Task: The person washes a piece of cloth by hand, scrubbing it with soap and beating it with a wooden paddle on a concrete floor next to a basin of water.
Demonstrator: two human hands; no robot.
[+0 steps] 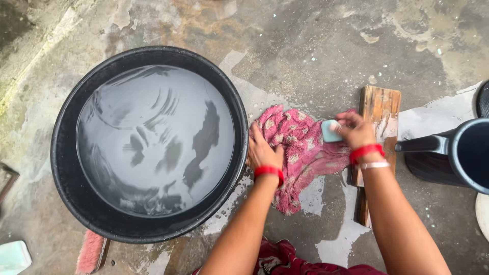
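Pink patterned wet cloth (298,153): your left hand (262,150) presses flat at nine o'clock; right hand (356,131) pinches pale-blue soap bar (330,131); stroke away from anchor.

Wet concrete floor (316,46) under me. On it: black water-filled tub (66,168) at left, pink patterned cloth (298,153) beside it, wooden board (379,107) right, dark jug (461,153) far right, pink brush (91,252) near edge.

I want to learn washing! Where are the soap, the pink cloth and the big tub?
soap bar (330,131), head view, its pale blue face by the fingers.
pink cloth (298,153), head view, its crumpled middle.
black tub (239,109), head view, its right rim.
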